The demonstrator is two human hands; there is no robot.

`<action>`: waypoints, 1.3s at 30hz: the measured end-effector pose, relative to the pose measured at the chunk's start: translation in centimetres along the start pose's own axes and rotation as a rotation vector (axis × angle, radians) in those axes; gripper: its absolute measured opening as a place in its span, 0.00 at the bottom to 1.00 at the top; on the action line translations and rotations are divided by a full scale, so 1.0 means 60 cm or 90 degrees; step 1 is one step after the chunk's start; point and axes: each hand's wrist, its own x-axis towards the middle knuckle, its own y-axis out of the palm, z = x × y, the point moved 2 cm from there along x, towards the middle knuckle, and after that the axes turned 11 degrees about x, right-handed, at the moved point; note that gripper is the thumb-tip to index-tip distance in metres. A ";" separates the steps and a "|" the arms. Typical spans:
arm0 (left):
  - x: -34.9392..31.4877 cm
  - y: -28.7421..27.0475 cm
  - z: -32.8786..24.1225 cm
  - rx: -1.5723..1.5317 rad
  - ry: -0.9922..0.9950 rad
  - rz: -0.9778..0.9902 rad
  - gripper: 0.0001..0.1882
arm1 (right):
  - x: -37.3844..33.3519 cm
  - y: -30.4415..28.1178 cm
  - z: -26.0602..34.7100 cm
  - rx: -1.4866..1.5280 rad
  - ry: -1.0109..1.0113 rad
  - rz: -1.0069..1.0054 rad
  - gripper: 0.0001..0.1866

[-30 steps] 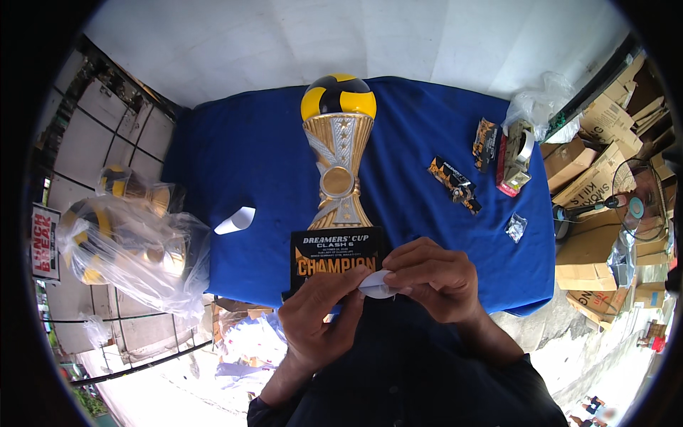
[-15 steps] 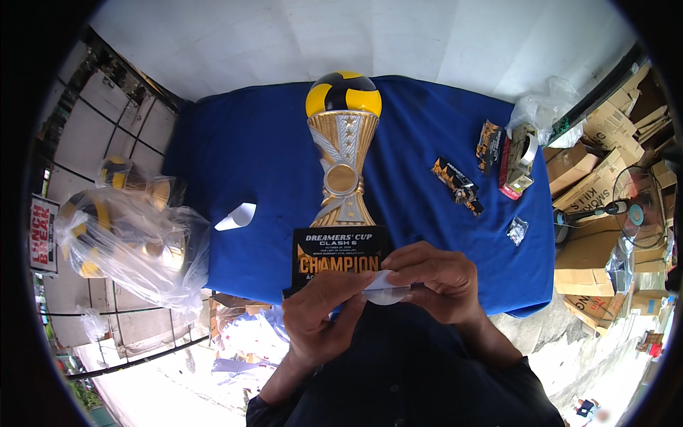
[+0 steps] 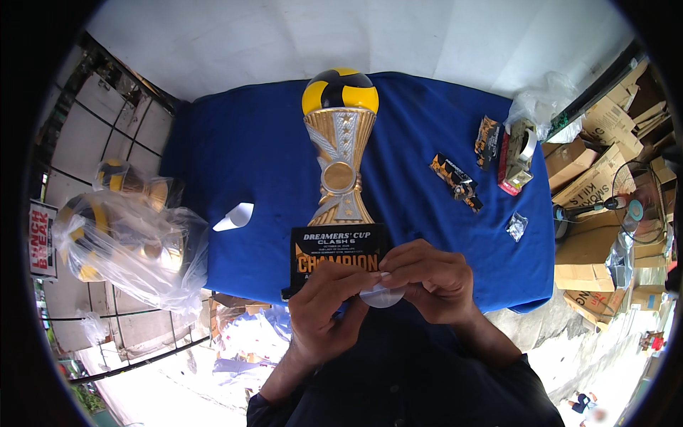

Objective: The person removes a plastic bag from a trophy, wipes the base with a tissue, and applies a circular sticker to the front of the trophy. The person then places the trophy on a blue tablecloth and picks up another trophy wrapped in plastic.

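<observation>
Between my two hands, in front of the trophy base, is a thin round translucent white disc [image 3: 382, 297]. My left hand [image 3: 327, 306] pinches its left edge, with thumb and fingers pressed together. At its upper right edge, my right hand [image 3: 434, 281] is closed too, the fingertips meeting those of the left. What lies under the fingertips is partly hidden. Just beyond stands or lies a gold and silver trophy [image 3: 340, 160], topped by a yellow and black ball. A round gold medallion [image 3: 339, 177] marks its stem. My hands cover the lower part of its black printed base [image 3: 338, 238].
A blue cloth [image 3: 249, 142] covers the table. On it are a curled white paper [image 3: 235, 216], printed dark pieces [image 3: 455, 181], a tape dispenser [image 3: 521, 156] and a small clear packet [image 3: 517, 227]. Bagged trophies [image 3: 135, 235] sit left; cardboard boxes [image 3: 587, 242] and a fan [image 3: 635, 208] right.
My hands have drawn slightly closer together over the disc. The pale flap seen across its top earlier is now mostly covered by fingers, and more of the round part shows below.
</observation>
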 end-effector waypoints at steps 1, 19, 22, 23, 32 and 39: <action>0.000 0.001 0.001 0.000 -0.003 0.001 0.25 | -0.001 0.000 -0.001 -0.008 0.004 0.001 0.20; -0.006 0.005 -0.001 0.002 -0.036 0.033 0.19 | 0.002 0.005 0.024 -0.168 0.008 0.015 0.21; -0.006 0.004 0.003 -0.030 -0.058 0.030 0.18 | 0.003 0.004 0.025 -0.164 0.023 0.013 0.21; -0.007 0.004 0.005 -0.034 -0.065 0.036 0.17 | 0.004 0.002 0.024 -0.159 0.041 0.021 0.21; -0.018 0.001 0.039 -0.164 -0.112 0.037 0.16 | 0.004 -0.014 0.007 -0.087 0.052 0.053 0.20; -0.005 -0.003 0.043 -0.338 -0.300 0.075 0.13 | 0.005 -0.024 -0.013 0.067 0.206 0.027 0.14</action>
